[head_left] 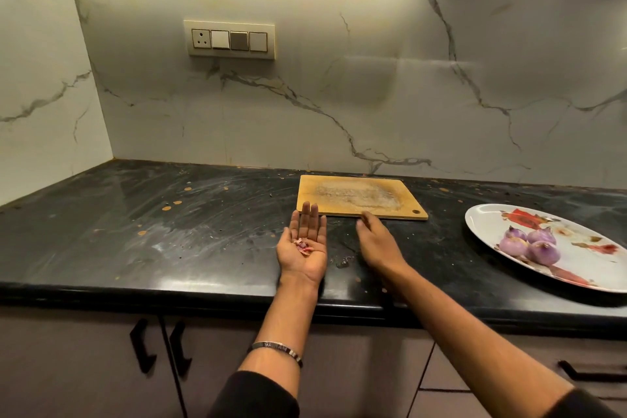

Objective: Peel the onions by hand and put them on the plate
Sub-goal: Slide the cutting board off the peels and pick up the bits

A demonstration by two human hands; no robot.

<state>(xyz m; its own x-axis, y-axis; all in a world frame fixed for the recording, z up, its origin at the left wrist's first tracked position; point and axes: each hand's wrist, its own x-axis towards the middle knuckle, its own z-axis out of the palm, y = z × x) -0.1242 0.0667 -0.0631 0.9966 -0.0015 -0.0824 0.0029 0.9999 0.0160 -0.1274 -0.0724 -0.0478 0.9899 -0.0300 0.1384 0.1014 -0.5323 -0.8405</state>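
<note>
Four peeled onions (529, 244) lie clustered on the flowered plate (488, 219) at the right edge of the frame, so the peeling itself looks done and what remains, as I judge it, is clearing the skins. The left hand (303, 248) lies palm up in the lower middle of the frame, fingers (308, 219) straight and pressed together, carrying a small heap of reddish onion skins (303, 246) in the hollow of the palm. Just to its right the right hand (373, 241) reaches palm down over the dark table (169, 231), its fingertips at the near edge of the wooden cutting board (359, 195); they seem drawn together as if nipping a scrap, but whether they hold anything I cannot tell. A few small flecks (344, 261) lie on the table between the two hands. To do this step well, keep the left palm level and slightly cupped so the light, dry skins do not slide or blow off, and bring it close beside each scrap rather than carrying scraps across. The right fingers should pinch or sweep the bits toward the open palm, working from the board's edge down toward the near edge of the table. Thin skins cling to a damp surface, so a fingernail lift will likely serve better than a flat push.
</note>
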